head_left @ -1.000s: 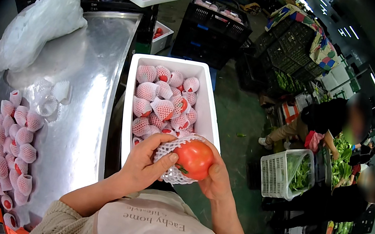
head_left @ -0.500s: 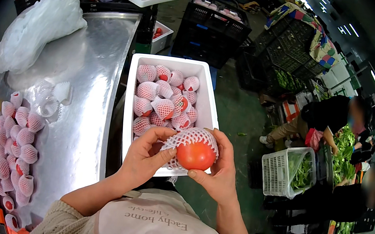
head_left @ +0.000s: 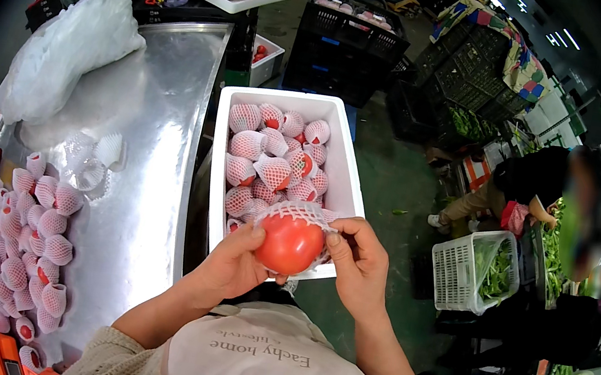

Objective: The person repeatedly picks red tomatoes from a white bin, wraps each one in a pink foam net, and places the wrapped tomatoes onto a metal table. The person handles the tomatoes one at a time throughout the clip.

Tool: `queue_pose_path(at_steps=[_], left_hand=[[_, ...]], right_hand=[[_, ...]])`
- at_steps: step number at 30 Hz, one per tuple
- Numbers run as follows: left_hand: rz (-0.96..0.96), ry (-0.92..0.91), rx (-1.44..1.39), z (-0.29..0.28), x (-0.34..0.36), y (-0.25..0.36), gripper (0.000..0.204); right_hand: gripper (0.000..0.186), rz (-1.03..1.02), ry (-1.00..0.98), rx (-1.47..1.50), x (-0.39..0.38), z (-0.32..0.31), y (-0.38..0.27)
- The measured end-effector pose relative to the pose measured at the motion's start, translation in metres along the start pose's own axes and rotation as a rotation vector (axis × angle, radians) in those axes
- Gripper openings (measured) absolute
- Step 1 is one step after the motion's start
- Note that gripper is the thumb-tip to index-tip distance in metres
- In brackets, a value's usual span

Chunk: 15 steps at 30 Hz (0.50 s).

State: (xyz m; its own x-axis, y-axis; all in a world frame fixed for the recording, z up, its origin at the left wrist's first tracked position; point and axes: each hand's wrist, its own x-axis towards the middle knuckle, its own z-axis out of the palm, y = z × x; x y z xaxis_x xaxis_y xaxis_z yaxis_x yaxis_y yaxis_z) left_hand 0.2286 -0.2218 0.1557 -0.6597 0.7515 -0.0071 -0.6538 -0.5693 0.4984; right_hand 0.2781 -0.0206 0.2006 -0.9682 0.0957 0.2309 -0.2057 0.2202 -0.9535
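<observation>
Head view: holding tomato (head_left: 290, 246) just below frame centre, cupped in left hand (head_left: 228, 264); pinching foam net (head_left: 300, 211) in right hand (head_left: 363, 269). Covered at far side only, apparently unfinished. For netted tomatoes (head_left: 273, 172) apparently done, see white box (head_left: 343, 156) above.

I count one left hand (head_left: 233, 265) and one right hand (head_left: 360, 265) at the grip, with one smooth, round red tomato (head_left: 289, 245) and one white foam-net sleeve (head_left: 304, 210). Beyond the grip I have one white rectangular foam box (head_left: 347, 171) holding at least fifteen foam-netted red tomatoes (head_left: 273, 172), the exact number hidden. Left of the grip: one silvery metal bench (head_left: 150, 162), over twenty netted tomatoes (head_left: 13, 273), one bulky white plastic bag (head_left: 68, 57). Right: one white slotted plastic basket (head_left: 456, 277).
</observation>
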Motion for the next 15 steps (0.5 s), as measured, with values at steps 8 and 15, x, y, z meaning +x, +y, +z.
queue_pose_path(at_steps=[8,15], left_hand=[[-0.221,-0.046,-0.529,-0.003,0.011,-0.005,0.058],[0.006,0.141,-0.136,-0.012,-0.007,-0.002,0.057]], right_hand=[[0.019,0.287,-0.065,0.825,0.005,0.002,-0.011],[0.007,0.288,-0.024,0.453,0.009,0.025,-0.034]])
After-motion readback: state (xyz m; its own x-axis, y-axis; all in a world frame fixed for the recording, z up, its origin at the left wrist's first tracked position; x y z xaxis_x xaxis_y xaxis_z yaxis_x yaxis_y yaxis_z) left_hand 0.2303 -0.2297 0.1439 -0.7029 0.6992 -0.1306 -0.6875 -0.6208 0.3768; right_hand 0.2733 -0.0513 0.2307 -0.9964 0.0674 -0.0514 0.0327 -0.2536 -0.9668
